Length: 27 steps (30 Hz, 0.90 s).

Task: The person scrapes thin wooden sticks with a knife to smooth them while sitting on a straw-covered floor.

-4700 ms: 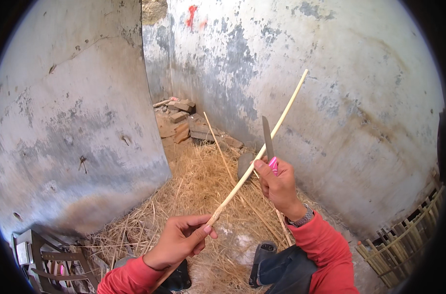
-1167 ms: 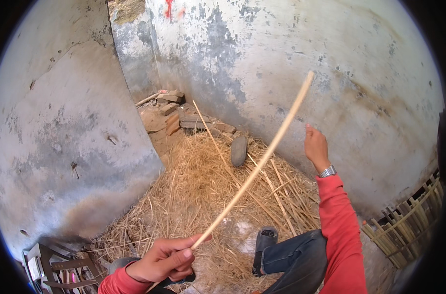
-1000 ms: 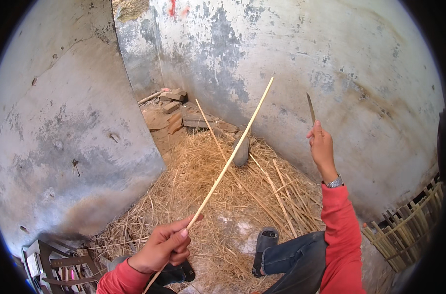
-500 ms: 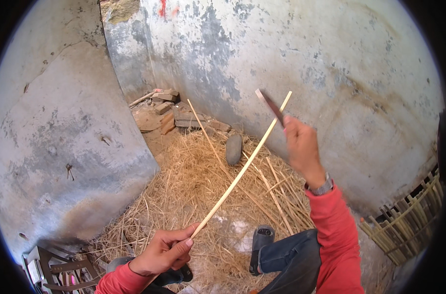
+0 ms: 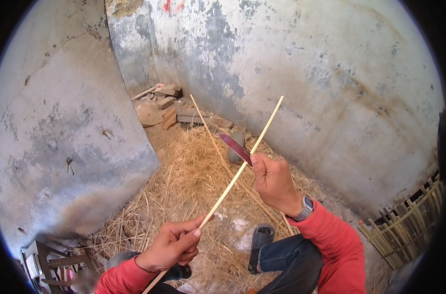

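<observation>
A long, pale bamboo strip [image 5: 227, 189] slants up and to the right in front of me. My left hand [image 5: 173, 246] is closed around its lower part, and its bottom end runs down past my wrist. The fingers of my right hand [image 5: 273, 180] are wrapped round a knife, whose handle they hide. The dark reddish blade [image 5: 234, 148] points up and left and crosses the strip about midway; whether the edge bites into it I cannot tell. A metal watch [image 5: 306, 208] is on my right wrist.
Shavings [image 5: 184, 166] cover the floor under my hands. A grey stone [image 5: 236, 146] lies behind the blade, near another thin strip [image 5: 203, 120]. Broken bricks [image 5: 167, 93] are piled in the far corner. A slatted bamboo panel [image 5: 408, 220] stands at right, a dark-framed stool [image 5: 56, 267] at lower left.
My right hand has come down and left with the knife, from near the strip's top to its middle. The left hand has shifted slightly, and more of the strip's bottom end shows below it.
</observation>
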Motion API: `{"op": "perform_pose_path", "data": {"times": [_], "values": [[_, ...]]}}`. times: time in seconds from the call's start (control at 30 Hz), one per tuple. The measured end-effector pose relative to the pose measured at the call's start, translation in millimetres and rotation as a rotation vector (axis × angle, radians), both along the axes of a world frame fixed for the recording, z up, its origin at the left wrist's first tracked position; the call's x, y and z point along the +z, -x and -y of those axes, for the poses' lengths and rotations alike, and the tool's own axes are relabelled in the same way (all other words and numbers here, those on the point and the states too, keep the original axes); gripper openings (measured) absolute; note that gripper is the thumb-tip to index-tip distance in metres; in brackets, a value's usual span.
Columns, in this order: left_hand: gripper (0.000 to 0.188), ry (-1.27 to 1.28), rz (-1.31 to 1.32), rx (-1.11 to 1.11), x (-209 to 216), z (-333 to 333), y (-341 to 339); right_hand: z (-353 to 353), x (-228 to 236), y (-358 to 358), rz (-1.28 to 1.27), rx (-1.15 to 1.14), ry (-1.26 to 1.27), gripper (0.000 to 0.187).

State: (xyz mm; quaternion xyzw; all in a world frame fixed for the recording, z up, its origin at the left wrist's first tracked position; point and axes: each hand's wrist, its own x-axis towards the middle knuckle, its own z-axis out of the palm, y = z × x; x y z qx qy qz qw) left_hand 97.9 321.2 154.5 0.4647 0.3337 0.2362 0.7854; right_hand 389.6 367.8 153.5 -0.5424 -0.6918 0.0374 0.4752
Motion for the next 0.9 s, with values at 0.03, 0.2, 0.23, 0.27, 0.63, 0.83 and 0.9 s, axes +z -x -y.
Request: {"op": "perform_pose_path", "data": {"times": [0.03, 0.2, 0.23, 0.27, 0.63, 0.83, 0.9], "values": [[0.047, 0.007, -0.003, -0.011, 2, 0, 0, 0, -1, 1, -0.011, 0.006, -0.023, 0.035], [0.049, 0.031, 0.018, 0.033, 3, -8, -8, 19, -14, 23, 0.008, 0.163, 0.1, 0.035], [0.049, 0.022, 0.057, 0.065, 8, -14, -10, 25, -19, 34, 0.036, 0.246, 0.156, 0.033], [0.049, 0.013, 0.095, 0.096, 10, -17, -11, 25, -17, 38, 0.034, 0.246, 0.158, 0.033], [0.051, 0.034, 0.065, -0.061, -1, -11, -2, -9, 23, -17, -0.883, 0.25, 0.323, 0.037], [0.052, -0.02, 0.039, -0.218, -18, -7, 13, -13, 22, -60, -0.941, 0.119, 0.208, 0.037], [0.048, -0.033, -0.001, -0.217, -29, -3, 28, -12, 20, -66, -0.824, 0.062, 0.22, 0.04]]}}
